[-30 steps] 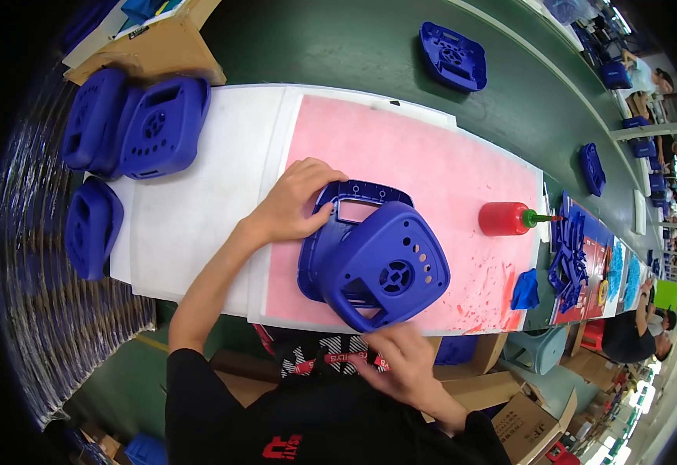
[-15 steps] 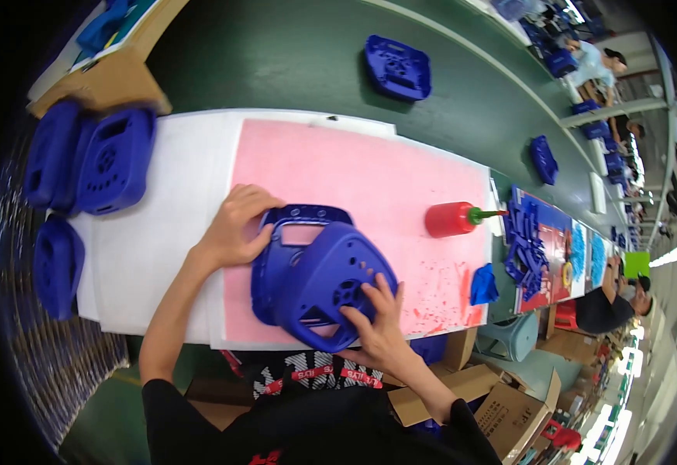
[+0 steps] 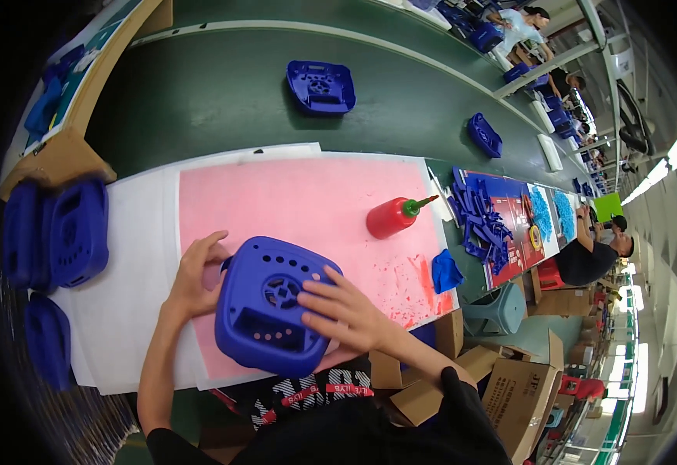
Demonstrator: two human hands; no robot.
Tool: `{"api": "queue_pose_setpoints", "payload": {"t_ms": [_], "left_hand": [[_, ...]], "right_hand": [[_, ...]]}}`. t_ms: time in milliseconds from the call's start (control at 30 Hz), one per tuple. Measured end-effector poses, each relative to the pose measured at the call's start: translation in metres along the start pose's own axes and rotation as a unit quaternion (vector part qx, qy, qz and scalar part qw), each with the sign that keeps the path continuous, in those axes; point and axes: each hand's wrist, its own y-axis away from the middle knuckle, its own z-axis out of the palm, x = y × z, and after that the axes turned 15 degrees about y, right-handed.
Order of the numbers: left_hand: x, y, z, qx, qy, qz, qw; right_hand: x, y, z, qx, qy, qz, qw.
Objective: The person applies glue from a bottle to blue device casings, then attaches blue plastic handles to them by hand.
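Here, seen from the head camera, the person has both hands on a blue plastic housing (image 3: 272, 316) that lies face-up on the pink mat (image 3: 307, 209), close to the near edge of the bench. The left hand (image 3: 197, 273) cups the housing's left side, thumb and fingers curled round the rim, so it is grasping the shell. The right hand (image 3: 344, 311) lies over the housing's right half with its fingers spread flat across the perforated face, pressing on it rather than closing round it; whether the thumb hooks under the edge cannot be told.

Beyond the right hand, further out on the mat, a red squeeze bottle (image 3: 391, 218) with a green nozzle lies on its side, well apart from the housing. Just to the right of that hand, near the mat's corner, sits a crumpled blue cloth (image 3: 445, 273). Further right again a heap of small blue parts (image 3: 478, 217) covers the next station.

To the left of the left hand, on the white sheet (image 3: 137, 232), several more blue housings (image 3: 75, 232) stand stacked on edge. Far beyond both hands, on the dark green conveyor (image 3: 214, 93), another blue shell (image 3: 321, 87) rests alone. Off to the far right another person (image 3: 598, 252) sits at the line.
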Motion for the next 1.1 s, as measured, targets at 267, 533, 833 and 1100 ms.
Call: {"api": "queue_pose_setpoints", "payload": {"t_ms": [267,533,833,1100], "left_hand": [[-0.015,0.01,0.001,0.009,-0.022,0.028,0.999],[-0.017,0.006,0.016,-0.001,-0.082,0.056,0.995],[0.029,-0.006,0.026,-0.054,-0.229,0.009,0.972],[0.018,-0.006,0.046,0.001,-0.214,-0.054,0.975]], "right_hand": [[0.103,-0.072,0.066,0.281,-0.271,0.46,0.797],[0.176,-0.068,0.112,-0.02,-0.063,0.58,0.812],[0.083,-0.049,0.053,0.166,-0.274,0.499,0.805],[0.078,0.04,0.049,0.369,-0.877,0.239,0.193]]}}
